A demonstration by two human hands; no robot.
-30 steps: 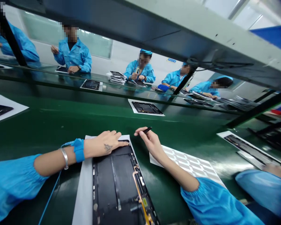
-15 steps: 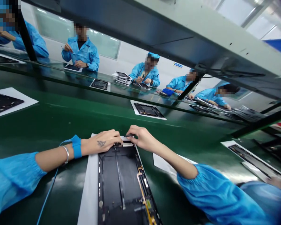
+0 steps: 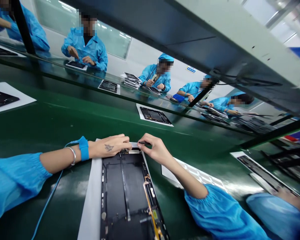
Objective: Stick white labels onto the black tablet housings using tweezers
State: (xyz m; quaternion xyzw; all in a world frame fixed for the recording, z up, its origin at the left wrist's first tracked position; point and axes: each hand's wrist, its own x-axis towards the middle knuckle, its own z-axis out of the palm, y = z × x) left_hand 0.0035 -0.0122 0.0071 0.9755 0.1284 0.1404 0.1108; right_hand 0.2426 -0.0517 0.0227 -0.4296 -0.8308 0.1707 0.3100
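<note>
A black tablet housing (image 3: 136,186) with ribbon cables and small parts inside lies on a white sheet (image 3: 90,196). At its far left corner, my left hand (image 3: 112,146) bends its fingers down over the edge, holding the housing. A blue wrist strap (image 3: 83,148) with a cord circles that wrist, beside a silver bangle (image 3: 72,156). Just above the far right corner, my right hand (image 3: 153,149) pinches a small dark strip-like piece (image 3: 144,143); its exact kind is too small to tell. A pale strip (image 3: 134,151) lies at the far edge between both hands.
A sheet with pale rectangles (image 3: 200,174) lies under my right forearm. More tablet housings on sheets lie ahead (image 3: 155,115), at left (image 3: 1,98) and right (image 3: 258,168). An overhead shelf (image 3: 190,40) crosses above. Co-workers sit opposite; another person's sleeve (image 3: 272,211) is at right.
The view has shifted slightly. My right hand has edged a little to the right of the left hand, still pinching the dark piece. My left hand stays at the housing's far corner.
</note>
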